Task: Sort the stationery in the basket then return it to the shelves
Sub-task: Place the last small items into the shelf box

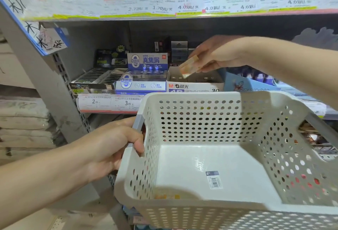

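A white perforated basket (pixel 210 120) is held up in front of the shelves; my left hand (pixel 117 144) grips its grey left handle. Only a barcode sticker (pixel 214 179) shows on its floor, and small orange-yellow bits (pixel 165 196) lie at the near wall. My right hand (pixel 217 54) pinches a small orange-and-white eraser (pixel 189 66), tilted downward, just above an open white M&G display box (pixel 193 85) on the middle shelf.
Left of the M&G box stand a blue-and-white eraser box (pixel 144 81) and a black display box (pixel 93 81). Price tags (pixel 109 101) line the shelf edge. The upper shelf (pixel 164 8) overhangs close above. A grey upright (pixel 45 76) rises at left.
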The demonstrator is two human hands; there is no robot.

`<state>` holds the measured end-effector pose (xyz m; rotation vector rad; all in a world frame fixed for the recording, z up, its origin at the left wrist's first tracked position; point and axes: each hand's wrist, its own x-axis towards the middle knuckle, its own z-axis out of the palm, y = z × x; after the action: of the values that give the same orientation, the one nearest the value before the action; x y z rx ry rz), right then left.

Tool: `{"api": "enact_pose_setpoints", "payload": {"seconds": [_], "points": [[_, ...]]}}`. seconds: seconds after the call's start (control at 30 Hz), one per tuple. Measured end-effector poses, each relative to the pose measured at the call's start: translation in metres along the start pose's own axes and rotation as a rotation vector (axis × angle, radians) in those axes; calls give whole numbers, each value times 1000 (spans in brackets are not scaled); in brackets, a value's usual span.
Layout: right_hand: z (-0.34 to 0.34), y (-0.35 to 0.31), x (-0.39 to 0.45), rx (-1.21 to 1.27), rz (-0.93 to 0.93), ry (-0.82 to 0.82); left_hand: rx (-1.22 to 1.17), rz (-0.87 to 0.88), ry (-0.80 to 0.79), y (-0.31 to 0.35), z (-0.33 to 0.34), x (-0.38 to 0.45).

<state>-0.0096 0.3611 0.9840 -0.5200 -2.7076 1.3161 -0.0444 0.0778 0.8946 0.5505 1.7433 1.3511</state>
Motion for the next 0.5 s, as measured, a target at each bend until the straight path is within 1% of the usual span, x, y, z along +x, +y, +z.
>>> {"api": "enact_pose_setpoints", "payload": {"seconds": [0.1,0.2,0.37,0.5], "points": [[-1,2,29,-36,44,78,14,-7,-7,1,-1,4],[-1,5,53,-5,84,116,23,-5,-28,2,-2,7],[7,8,73,-55,149,43,21,-6,-23,0,-2,10],[12,9,81,-28,139,51,-4,-4,-23,-1,-4,13]]}}
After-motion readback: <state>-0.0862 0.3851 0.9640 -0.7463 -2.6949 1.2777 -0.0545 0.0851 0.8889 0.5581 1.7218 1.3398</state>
